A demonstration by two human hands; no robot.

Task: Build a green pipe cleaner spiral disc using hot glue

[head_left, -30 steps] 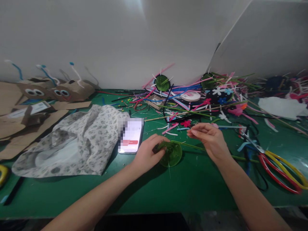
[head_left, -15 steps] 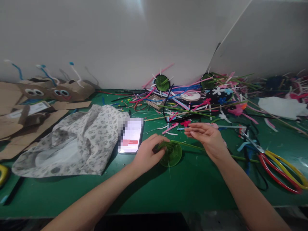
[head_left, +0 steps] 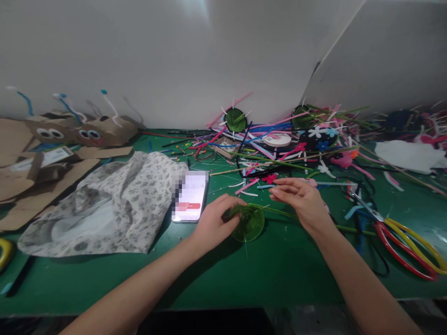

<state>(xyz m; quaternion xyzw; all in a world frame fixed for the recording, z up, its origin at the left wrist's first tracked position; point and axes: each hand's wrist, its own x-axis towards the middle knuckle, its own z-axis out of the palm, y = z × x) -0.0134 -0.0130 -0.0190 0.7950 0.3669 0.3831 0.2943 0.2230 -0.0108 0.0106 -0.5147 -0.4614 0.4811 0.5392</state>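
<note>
My left hand [head_left: 218, 221] is closed on the left edge of a flat green coiled disc [head_left: 252, 225], which looks wound from pipe cleaner. A long green pipe cleaner [head_left: 279, 211] runs off the disc to the right, passing under my right hand [head_left: 303, 201]. That hand hovers right of the disc, thumb and fingertips drawn together in a pinch. Whatever it may hold is too small to make out. Fine pale threads show near the disc's top and bottom edges. A phone [head_left: 191, 197] with a lit screen lies just left of my left hand.
Red-and-yellow-handled scissors [head_left: 407, 242] lie at the right. Behind my hands is a heap of pipe cleaners [head_left: 275, 158] with finished green discs [head_left: 235, 120]. A patterned cloth [head_left: 118, 204] and cardboard figures [head_left: 101, 132] occupy the left of the green table [head_left: 226, 284].
My right hand's fingertips have shifted very slightly to the right and its fingers have drawn closer together. My left hand and the green disc have stayed in place.
</note>
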